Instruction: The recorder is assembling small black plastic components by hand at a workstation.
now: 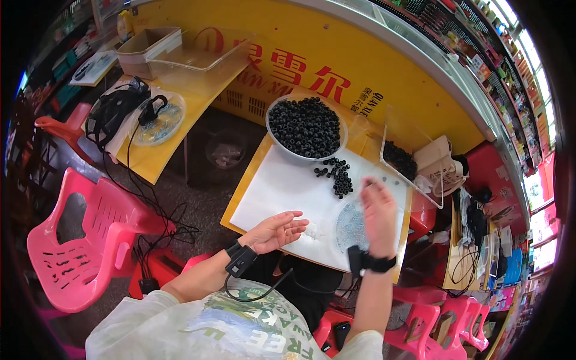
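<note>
Dozens of black beads (pixel 341 182) lie loose on the white sheet (pixel 270 186) over the counter (pixel 246 185), beside a round clear tub (pixel 307 159) heaped with more. Nearer the person, a shallow dish (pixel 336 227) of pale blue beads sits partly hidden behind the right hand (pixel 379 210); its fingers are blurred, so I cannot tell whether they grasp anything. The left hand (pixel 273 234) has its fingers loosely extended, released, near some whitish bits (pixel 311 231). A clear bin (pixel 442 197) crowds the sheet's right side, next to a beige bag (pixel 437 155). Farther left stand a pink chair (pixel 84 240) and tangled black cables (pixel 159 223).
</note>
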`<action>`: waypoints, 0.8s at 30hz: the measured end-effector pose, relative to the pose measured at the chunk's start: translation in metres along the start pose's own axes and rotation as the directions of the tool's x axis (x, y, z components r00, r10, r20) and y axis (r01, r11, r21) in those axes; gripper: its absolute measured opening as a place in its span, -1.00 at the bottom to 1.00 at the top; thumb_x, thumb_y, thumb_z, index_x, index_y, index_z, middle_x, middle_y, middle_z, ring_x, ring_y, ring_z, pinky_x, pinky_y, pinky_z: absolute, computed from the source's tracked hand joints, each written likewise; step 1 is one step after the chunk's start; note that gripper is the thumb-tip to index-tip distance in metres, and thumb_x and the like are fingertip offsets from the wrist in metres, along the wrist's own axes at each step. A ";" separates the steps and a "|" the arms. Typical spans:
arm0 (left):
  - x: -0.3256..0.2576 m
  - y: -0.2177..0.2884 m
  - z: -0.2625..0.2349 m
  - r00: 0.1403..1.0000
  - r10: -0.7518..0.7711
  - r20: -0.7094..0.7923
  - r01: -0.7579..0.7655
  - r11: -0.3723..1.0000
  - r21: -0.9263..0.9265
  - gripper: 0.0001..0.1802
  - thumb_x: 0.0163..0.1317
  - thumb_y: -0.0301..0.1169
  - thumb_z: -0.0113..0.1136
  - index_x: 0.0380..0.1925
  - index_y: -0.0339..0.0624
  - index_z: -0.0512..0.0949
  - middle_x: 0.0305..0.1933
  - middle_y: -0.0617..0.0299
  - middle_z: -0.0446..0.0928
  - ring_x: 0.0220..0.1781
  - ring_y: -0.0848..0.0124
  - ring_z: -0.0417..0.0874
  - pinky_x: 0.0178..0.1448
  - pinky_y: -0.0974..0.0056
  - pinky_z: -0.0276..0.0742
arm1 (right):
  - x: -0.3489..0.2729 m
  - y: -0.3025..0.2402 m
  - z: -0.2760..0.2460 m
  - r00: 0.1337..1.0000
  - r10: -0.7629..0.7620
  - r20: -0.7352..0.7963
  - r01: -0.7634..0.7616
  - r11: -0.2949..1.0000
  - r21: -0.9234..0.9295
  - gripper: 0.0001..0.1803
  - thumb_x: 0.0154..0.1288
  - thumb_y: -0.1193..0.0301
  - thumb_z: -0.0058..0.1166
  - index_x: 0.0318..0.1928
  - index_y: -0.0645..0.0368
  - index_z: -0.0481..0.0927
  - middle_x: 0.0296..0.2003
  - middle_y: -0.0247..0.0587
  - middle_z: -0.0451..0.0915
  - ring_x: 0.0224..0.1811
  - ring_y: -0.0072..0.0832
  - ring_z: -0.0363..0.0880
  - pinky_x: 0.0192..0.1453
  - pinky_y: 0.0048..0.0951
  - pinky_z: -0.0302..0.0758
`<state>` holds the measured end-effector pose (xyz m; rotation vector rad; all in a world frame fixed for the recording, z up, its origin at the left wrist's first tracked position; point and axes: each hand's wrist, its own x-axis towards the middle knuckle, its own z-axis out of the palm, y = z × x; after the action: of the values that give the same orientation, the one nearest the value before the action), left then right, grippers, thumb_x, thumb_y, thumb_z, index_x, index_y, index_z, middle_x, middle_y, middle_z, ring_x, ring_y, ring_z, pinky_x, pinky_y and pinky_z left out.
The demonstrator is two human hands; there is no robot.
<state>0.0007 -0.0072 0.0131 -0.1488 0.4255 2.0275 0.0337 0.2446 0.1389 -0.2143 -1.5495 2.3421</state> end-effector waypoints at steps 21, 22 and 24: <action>0.004 -0.001 -0.022 0.996 0.074 -0.053 -0.072 0.997 0.034 -0.67 0.46 -0.35 0.06 0.15 -0.25 0.43 0.08 0.05 0.56 0.07 0.30 0.62 0.15 0.27 0.61 | 0.065 0.116 0.014 0.985 -0.085 0.152 0.144 -0.098 -0.985 -0.89 0.15 0.48 0.17 -0.36 0.26 0.69 -0.39 -0.01 0.67 -0.25 -0.12 0.70 -0.13 -0.17 0.63; 0.004 0.000 -0.022 0.991 0.109 -0.077 -0.105 0.993 0.051 -0.67 0.46 -0.36 0.07 0.14 -0.25 0.44 0.09 0.05 0.56 0.07 0.30 0.62 0.16 0.27 0.61 | 0.050 0.107 0.025 0.987 -0.050 0.154 0.155 0.008 -0.988 -0.88 0.15 0.47 0.17 -0.35 0.27 0.68 -0.42 -0.01 0.67 -0.27 -0.13 0.71 -0.14 -0.19 0.63; 0.004 0.000 -0.013 0.978 0.172 -0.121 -0.162 0.983 0.088 -0.68 0.44 -0.38 0.09 0.13 -0.26 0.44 0.09 0.04 0.55 0.08 0.30 0.62 0.18 0.28 0.60 | 0.015 0.099 0.037 0.967 -0.101 0.235 0.256 0.394 -0.883 -0.84 0.13 0.45 0.21 -0.29 0.26 0.68 -0.48 -0.02 0.67 -0.35 -0.14 0.71 -0.21 -0.21 0.61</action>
<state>-0.0023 -0.0084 0.0000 -0.2023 0.6147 2.1702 -0.0095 0.1822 0.0635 -0.0940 -2.6368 1.0882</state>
